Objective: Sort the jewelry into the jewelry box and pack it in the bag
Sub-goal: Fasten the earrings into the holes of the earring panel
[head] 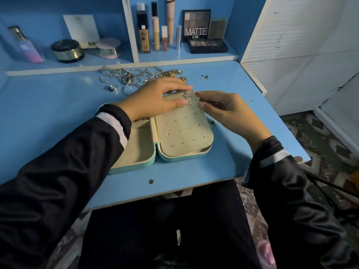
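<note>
One jewelry box point(136, 167) lies open on the blue bench point(48, 105): a rounded mint shell in two halves, lined in matte beige suede-like fabric. Its left half is a plain tray point(136, 148); its right half carries a soft perforated panel point(182, 133) dotted with rows of small round holes. One silvery starfish earring point(188, 94) sits at the panel's far edge. The left hand point(155, 100) holds that far edge, thumb on the front, fingers over the back. The right hand point(227, 111) has its grip closed, thumb and forefinger pinching one arm of the starfish. Beyond the box lies a tangled jewelry pile point(139, 75) of thin metal hoops and chains, too knotted to count, with one dark-stoned ring point(111, 88) at its left.
</note>
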### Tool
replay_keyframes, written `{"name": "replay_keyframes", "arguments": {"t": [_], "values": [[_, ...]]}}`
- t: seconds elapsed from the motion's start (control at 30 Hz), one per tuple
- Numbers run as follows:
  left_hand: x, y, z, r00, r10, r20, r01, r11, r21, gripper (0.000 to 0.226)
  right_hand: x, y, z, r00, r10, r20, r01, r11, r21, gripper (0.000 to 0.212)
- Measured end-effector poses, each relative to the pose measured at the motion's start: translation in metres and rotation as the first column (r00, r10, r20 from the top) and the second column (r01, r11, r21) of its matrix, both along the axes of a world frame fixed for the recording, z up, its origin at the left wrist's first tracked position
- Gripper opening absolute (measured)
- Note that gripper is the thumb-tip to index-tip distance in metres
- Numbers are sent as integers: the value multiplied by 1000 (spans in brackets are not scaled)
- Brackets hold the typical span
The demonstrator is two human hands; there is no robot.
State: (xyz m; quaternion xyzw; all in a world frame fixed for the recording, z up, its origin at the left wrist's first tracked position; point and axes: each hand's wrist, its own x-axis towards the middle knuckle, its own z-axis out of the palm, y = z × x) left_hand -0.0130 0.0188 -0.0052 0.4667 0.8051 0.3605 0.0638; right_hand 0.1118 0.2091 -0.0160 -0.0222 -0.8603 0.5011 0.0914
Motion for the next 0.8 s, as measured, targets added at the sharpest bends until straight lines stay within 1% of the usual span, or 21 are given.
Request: {"name": "replay_keyframes", "arguments": {"t": [0.13,0.33,0.43,0.57,0.67,0.8], "values": [[-3,1,-5,997,-24,-76,18,996,-84,39,1,-1,-5,1000,-10,14,9,998,63,30],[-6,1,-12,987,-50,-151,25,986,-165,35,-1,2,-13,1000,11,-5,-10,972,235,29],[-9,3,-8,988,-56,-143,31,985,-172,30,-4,5,-10,1000,11,10,-13,969,245,29],[-18,9,5,994,-50,-94,29,978,-206,25,-15,15,-6,1000,18,25,-24,964,263,26],[-33,16,7,992,-13,-128,-16,975,-223,25,-31,25,-7,998,-55,-3,53,952,301,23],[-55,29,0,986,84,-145,-109,978,-179,21,-55,39,-11,976,-212,-43,214,921,326,22]]}}
